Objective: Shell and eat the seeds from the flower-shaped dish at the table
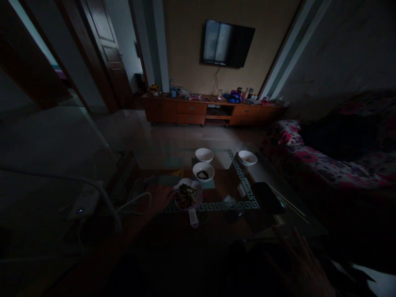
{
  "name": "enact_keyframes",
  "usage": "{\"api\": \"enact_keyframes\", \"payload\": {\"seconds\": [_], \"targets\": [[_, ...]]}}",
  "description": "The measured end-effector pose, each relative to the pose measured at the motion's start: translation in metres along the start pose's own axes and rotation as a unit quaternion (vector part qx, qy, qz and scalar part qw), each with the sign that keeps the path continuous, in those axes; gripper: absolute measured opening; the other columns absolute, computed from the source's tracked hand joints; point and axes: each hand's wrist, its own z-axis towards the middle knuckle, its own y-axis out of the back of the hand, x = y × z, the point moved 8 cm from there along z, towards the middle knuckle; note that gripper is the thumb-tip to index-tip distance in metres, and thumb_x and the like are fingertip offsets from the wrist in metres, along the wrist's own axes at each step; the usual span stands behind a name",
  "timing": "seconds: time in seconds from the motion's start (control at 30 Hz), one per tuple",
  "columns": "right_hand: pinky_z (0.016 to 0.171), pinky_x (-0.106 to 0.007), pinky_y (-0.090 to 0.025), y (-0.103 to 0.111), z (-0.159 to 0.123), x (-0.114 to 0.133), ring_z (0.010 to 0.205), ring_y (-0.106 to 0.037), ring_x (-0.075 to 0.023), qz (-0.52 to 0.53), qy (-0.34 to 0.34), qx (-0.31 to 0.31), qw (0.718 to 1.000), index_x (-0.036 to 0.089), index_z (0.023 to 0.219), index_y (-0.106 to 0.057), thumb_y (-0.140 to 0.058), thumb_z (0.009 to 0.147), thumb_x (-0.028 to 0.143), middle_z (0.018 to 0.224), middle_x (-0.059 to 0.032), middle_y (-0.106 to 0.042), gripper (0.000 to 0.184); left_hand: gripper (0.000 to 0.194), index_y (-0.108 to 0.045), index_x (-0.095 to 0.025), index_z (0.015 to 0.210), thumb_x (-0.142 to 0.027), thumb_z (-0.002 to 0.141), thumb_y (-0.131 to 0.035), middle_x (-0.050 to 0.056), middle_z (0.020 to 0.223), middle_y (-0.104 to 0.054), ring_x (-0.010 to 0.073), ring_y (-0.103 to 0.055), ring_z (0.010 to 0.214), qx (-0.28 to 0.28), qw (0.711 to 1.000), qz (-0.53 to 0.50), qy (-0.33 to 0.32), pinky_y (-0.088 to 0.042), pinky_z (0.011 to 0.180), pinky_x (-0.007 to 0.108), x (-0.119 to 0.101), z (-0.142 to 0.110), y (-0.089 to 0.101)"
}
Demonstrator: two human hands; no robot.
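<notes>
A scalloped, pale dish [199,197] with a short labelled handle [193,218] holds chopped dark-green and brown food [185,196]. At its left rim is my left hand [161,197], fingers drawn together. Dim light hides whether they pinch the rim or a thin utensil. Just behind the dish, a white bowl [211,175] has a dark substance in its bottom, and another white bowl [204,154] stands beyond it. My right hand [301,258] is low on the right, fingers spread, holding nothing visible.
A glass-topped table [216,207] with a Greek-key border carries everything. Farther right are a white bowl [247,158] with some contents, a dark flat object [266,198] and long chopsticks [289,202]. A white power strip [85,202] and cables lie left. A floral sofa [312,159] flanks the right.
</notes>
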Motion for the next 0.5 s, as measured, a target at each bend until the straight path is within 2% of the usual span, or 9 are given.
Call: {"api": "enact_keyframes", "payload": {"seconds": [0.07,0.13,0.2,0.27,0.37,0.43,0.5], "targets": [[0.106,-0.076,-0.05,-0.007,0.016,-0.009,0.156,-0.037,-0.0511,0.01,-0.029,0.026,0.999,0.047,0.157,-0.053,-0.069,0.083,0.064,0.174,-0.0065,-0.036,0.077,0.043,-0.079,-0.022,0.116,-0.042,0.107,-0.042,0.011,0.117,-0.076,0.0341,-0.071,0.105,-0.007,1.0,-0.006,0.004,-0.049,0.085,0.046,-0.006,0.001,0.003],[0.112,-0.075,-0.047,-0.014,0.024,-0.013,0.159,-0.03,-0.0511,0.05,-0.049,0.071,0.995,0.045,0.16,-0.05,-0.069,0.082,0.071,0.179,-0.0061,-0.024,0.085,0.042,-0.079,-0.021,0.116,-0.038,0.108,-0.042,0.011,0.123,-0.074,0.0308,-0.07,0.107,-0.024,1.0,-0.014,0.012,-0.049,0.088,0.044,-0.012,0.003,0.007],[0.119,-0.069,-0.044,-0.018,0.024,-0.014,0.163,-0.022,-0.0476,0.111,-0.071,0.116,0.984,0.043,0.166,-0.041,-0.067,0.083,0.074,0.182,-0.0047,-0.012,0.093,0.039,-0.08,-0.021,0.115,-0.038,0.108,-0.044,0.01,0.123,-0.074,0.0275,-0.07,0.106,-0.04,0.999,-0.031,0.015,-0.049,0.089,0.042,-0.018,0.006,0.012],[0.124,-0.061,-0.041,-0.019,0.019,-0.015,0.165,-0.013,-0.0419,0.172,-0.101,0.14,0.97,0.041,0.171,-0.028,-0.062,0.088,0.074,0.182,-0.0036,-0.005,0.095,0.034,-0.08,-0.023,0.113,-0.037,0.108,-0.049,0.007,0.119,-0.074,0.0248,-0.069,0.107,-0.043,0.998,-0.049,0.0,-0.049,0.091,0.039,-0.026,0.01,0.014],[0.127,-0.06,-0.035,-0.021,0.004,-0.024,0.167,-0.004,-0.0348,0.225,-0.134,0.151,0.953,0.04,0.174,-0.015,-0.046,0.097,0.074,0.182,-0.0019,-0.007,0.09,0.025,-0.081,-0.023,0.108,-0.035,0.105,-0.06,0.005,0.115,-0.076,0.0255,-0.067,0.112,-0.016,0.998,-0.052,-0.03,-0.047,0.094,0.039,-0.034,0.014,0.008],[0.127,-0.059,-0.036,-0.023,-0.006,-0.034,0.167,-0.007,-0.0328,0.233,-0.143,0.162,0.948,0.04,0.174,-0.014,-0.038,0.1,0.075,0.182,-0.0011,-0.012,0.085,0.023,-0.082,-0.02,0.107,-0.031,0.103,-0.062,0.007,0.114,-0.077,0.0301,-0.065,0.115,0.002,0.998,-0.039,-0.039,-0.044,0.1,0.045,-0.036,0.014,0.003],[0.124,-0.057,-0.042,-0.016,-0.014,-0.048,0.166,-0.014,-0.0333,0.205,-0.146,0.166,0.954,0.041,0.173,-0.015,-0.036,0.099,0.076,0.18,-0.0014,-0.02,0.085,0.023,-0.082,-0.018,0.105,-0.027,0.102,-0.06,0.009,0.113,-0.077,0.0343,-0.062,0.117,0.008,0.999,-0.023,-0.045,-0.039,0.104,0.053,-0.038,0.014,0.002]]}}
